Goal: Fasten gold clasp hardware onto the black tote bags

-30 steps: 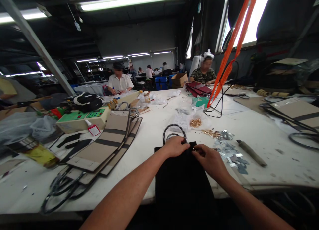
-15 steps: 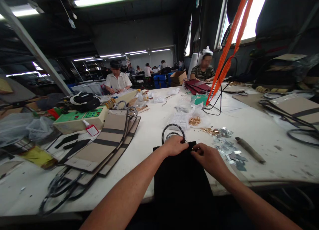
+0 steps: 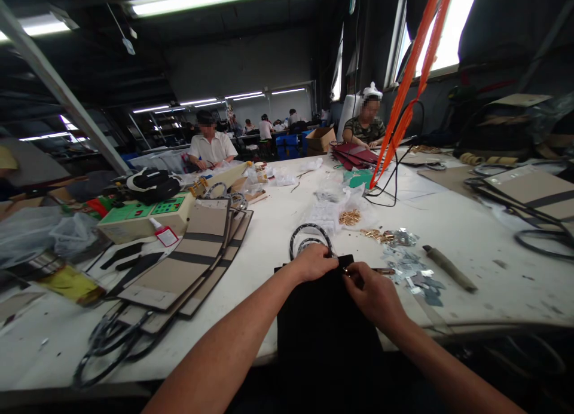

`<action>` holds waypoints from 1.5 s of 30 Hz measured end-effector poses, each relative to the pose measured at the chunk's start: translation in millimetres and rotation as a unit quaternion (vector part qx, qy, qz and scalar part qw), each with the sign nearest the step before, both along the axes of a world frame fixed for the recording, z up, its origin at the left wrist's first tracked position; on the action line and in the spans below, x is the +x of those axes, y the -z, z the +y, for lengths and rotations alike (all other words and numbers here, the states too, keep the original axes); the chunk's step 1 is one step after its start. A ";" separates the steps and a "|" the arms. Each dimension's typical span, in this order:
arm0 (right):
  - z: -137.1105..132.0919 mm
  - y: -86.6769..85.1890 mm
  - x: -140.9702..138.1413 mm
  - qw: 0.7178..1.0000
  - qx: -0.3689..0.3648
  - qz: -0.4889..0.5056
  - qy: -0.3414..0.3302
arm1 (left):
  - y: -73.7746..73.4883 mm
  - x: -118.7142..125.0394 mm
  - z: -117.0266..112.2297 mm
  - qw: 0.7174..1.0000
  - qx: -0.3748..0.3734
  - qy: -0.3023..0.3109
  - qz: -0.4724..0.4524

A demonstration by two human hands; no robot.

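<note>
A black fabric panel (image 3: 329,336) hangs over the table's front edge in front of me, its upper end on the tabletop. My left hand (image 3: 313,262) is closed on that upper end, thumb and fingers near the corner. Behind it, a black looped handle (image 3: 293,238) in clear wrap rises from the panel. At the panel's upper right corner, my right hand (image 3: 372,288) pinches a tiny shiny metal piece (image 3: 345,271) against or very near the fabric. Its exact kind is too small to make out. A brownish narrow object (image 3: 384,271) shows just beyond the right hand.
Flat metal plates (image 3: 419,273), gold fittings (image 3: 350,217) and a grey rod (image 3: 449,269) lie to the right. Stacked beige panels (image 3: 183,258), a control box (image 3: 147,214) and a jar (image 3: 72,279) stand left. Orange straps (image 3: 403,97) hang down. Two people sit across the table.
My right hand has shifted slightly down and right, still pinching at the corner. The brownish narrow object now shows beyond it. The left hand has stayed nearly still.
</note>
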State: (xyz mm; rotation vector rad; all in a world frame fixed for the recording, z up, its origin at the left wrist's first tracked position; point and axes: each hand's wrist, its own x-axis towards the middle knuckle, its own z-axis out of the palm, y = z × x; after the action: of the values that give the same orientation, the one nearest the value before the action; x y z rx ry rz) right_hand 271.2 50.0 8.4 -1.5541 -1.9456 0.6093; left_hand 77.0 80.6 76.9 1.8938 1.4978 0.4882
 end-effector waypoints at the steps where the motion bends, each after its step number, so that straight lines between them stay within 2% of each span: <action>1: -0.2 0.4 0.6 1.000 0.001 0.003 -0.003 | -0.1 0.0 -0.1 1.000 0.001 0.003 -0.002; 6: -0.2 -1.9 2.2 1.000 0.003 0.017 -0.009 | -0.9 -0.1 -1.3 1.000 0.007 0.010 0.009; 14: 5.7 -14.6 2.4 0.998 -0.045 0.023 -0.027 | -2.8 3.2 -9.2 0.999 0.039 0.003 0.023; 19: 5.6 -16.9 0.7 0.999 -0.036 0.029 -0.025 | -5.5 6.1 -13.6 0.998 0.052 -0.004 0.030; 26: 5.4 -17.2 5.5 0.998 -0.025 0.040 -0.040 | -8.0 4.9 -10.7 0.999 0.023 0.004 0.038; 30: 6.0 -23.2 7.0 0.998 -0.023 0.023 -0.062 | -9.6 5.1 -7.3 0.999 0.001 0.014 0.037; 34: 5.4 -28.8 9.1 0.997 -0.027 -0.008 -0.075 | -11.8 9.7 -9.5 0.998 0.025 0.001 0.058; 40: 8.0 -19.4 10.9 0.995 -0.059 -0.030 -0.074 | -7.9 15.3 -17.8 0.993 0.061 -0.023 0.095; 45: 12.7 -7.1 10.3 0.993 -0.077 0.031 -0.086 | -9.6 11.8 -22.2 0.993 0.064 -0.011 0.103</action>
State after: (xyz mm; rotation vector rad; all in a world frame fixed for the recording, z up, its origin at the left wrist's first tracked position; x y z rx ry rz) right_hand 281.5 62.6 15.5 -1.4462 -2.0396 0.8882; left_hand 88.8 58.4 86.6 2.0829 1.6551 0.4177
